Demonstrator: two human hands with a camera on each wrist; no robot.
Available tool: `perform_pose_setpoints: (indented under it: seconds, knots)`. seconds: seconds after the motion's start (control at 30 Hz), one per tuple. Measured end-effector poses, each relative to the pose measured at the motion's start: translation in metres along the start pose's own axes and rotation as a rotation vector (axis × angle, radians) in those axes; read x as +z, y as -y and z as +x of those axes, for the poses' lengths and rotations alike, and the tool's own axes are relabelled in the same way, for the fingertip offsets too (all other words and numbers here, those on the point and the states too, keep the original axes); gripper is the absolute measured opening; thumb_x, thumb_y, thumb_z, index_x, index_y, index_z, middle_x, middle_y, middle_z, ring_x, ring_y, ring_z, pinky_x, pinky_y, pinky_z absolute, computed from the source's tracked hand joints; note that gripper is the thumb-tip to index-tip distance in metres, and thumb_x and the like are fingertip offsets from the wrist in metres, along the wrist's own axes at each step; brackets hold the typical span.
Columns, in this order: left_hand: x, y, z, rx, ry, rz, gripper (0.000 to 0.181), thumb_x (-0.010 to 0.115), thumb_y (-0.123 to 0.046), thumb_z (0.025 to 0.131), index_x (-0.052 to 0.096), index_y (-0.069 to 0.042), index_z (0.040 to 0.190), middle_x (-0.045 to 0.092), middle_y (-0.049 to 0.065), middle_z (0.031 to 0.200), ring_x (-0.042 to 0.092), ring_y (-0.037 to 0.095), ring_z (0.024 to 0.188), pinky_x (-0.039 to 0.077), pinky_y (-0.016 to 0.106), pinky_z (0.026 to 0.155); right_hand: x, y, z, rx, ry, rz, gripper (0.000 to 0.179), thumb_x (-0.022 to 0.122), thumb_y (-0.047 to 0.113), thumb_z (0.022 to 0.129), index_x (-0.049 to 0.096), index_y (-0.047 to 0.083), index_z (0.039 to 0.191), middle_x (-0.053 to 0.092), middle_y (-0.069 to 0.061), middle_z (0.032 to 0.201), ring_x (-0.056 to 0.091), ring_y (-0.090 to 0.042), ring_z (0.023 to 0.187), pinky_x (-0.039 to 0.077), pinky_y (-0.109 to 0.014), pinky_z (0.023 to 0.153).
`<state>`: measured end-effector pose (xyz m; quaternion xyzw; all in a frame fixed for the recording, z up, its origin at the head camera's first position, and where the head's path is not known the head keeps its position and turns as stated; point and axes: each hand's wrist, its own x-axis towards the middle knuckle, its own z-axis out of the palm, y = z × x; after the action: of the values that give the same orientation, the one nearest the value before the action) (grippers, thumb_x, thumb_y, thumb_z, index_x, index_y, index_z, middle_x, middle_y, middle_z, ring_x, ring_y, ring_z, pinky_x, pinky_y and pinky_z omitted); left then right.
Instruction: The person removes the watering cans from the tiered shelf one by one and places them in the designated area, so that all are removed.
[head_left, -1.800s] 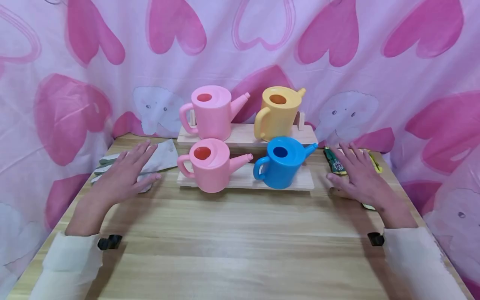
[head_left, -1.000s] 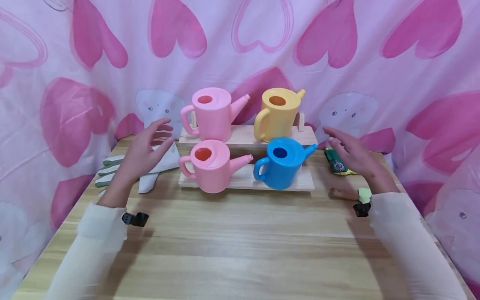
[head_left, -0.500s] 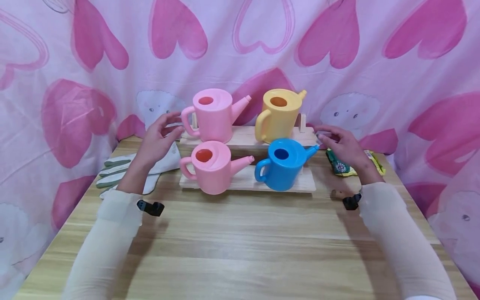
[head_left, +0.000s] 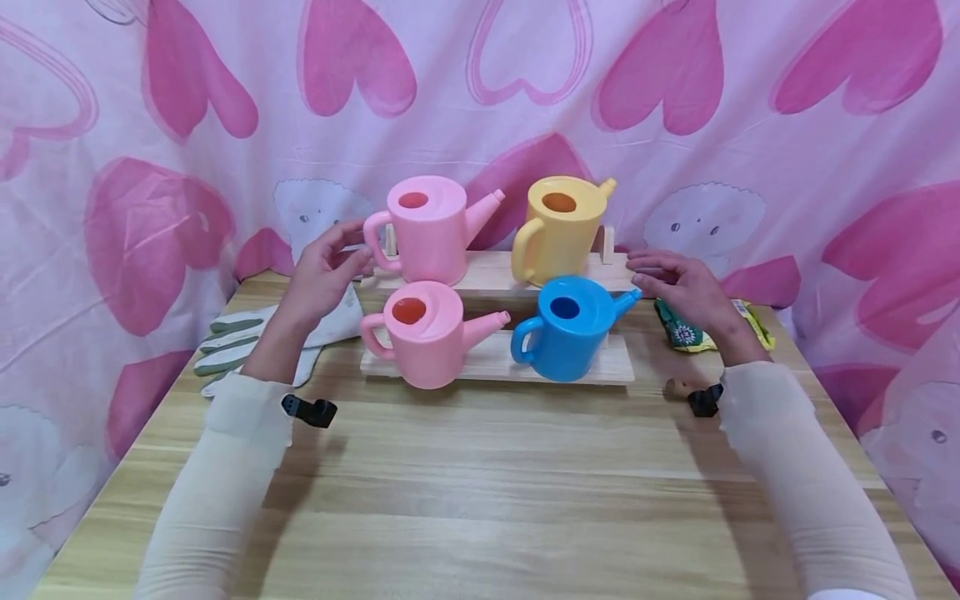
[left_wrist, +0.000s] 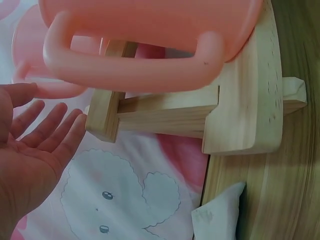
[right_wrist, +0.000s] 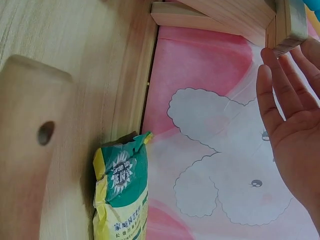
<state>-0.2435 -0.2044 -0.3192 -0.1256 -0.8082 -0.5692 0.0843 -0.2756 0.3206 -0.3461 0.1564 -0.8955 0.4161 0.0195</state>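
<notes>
A two-tier wooden rack (head_left: 491, 271) holds two pink watering cans, the upper (head_left: 431, 237) and the lower (head_left: 429, 354), at its left. At its right stand a yellow watering can (head_left: 566, 237) above and a blue watering can (head_left: 573, 342) below. My left hand (head_left: 324, 275) is at the rack's upper left end, fingers extended beside the wooden end piece (left_wrist: 104, 114) and just by a pink handle (left_wrist: 135, 72); contact is unclear. At the upper right end is my right hand (head_left: 686, 292), its fingertips against the wood (right_wrist: 290, 25). Neither hand grips anything.
Garden gloves (head_left: 240, 333) lie left of the rack on the wooden table (head_left: 480, 483). A green and yellow packet (right_wrist: 122, 185) and a wooden handle with a hole (right_wrist: 30, 150) lie at the right. A heart-patterned curtain (head_left: 352, 133) hangs behind.
Both hands, earlier spread flat over the table's sides, have moved inward to the two ends of the upper tier. The watering cans and rack stay in place.
</notes>
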Motion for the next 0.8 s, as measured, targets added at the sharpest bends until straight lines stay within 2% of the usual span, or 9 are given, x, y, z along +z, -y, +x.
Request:
perform_pose_setpoints:
  seconds: [0.23,0.47,0.8]
  knots:
    - [0.0045,-0.0047,0.0037,0.026,0.017,0.000,0.045,0.062,-0.027,0.105,0.055,-0.011,0.147,0.061,0.011,0.133,0.060,0.025,0.119,0.055,0.032,0.095,-0.0014,0.0002,-0.0028,0.030,-0.002,0.010,0.044,0.064,0.027,0.104,0.060,0.007,0.143,0.048,-0.008,0.154,0.060,-0.033,0.124,0.051,-0.012,0.083]
    - [0.0037,-0.0062,0.0065,0.067,0.040,-0.016,0.037,0.058,-0.016,0.106,0.058,-0.003,0.140,0.064,0.015,0.121,0.063,0.026,0.107,0.055,0.030,0.092,0.0011,-0.0012,-0.0030,0.037,-0.023,0.013,0.043,0.064,0.025,0.104,0.061,0.006,0.142,0.048,-0.009,0.155,0.058,-0.035,0.127,0.051,-0.011,0.082]
    - [0.0000,-0.0106,0.0042,0.015,0.043,-0.002,0.035,0.061,-0.020,0.106,0.060,-0.007,0.138,0.065,0.013,0.122,0.064,0.026,0.109,0.057,0.032,0.091,0.0023,-0.0012,-0.0001,0.043,-0.020,0.027,0.044,0.065,0.026,0.104,0.061,0.007,0.143,0.048,-0.008,0.155,0.056,-0.034,0.129,0.052,-0.012,0.081]
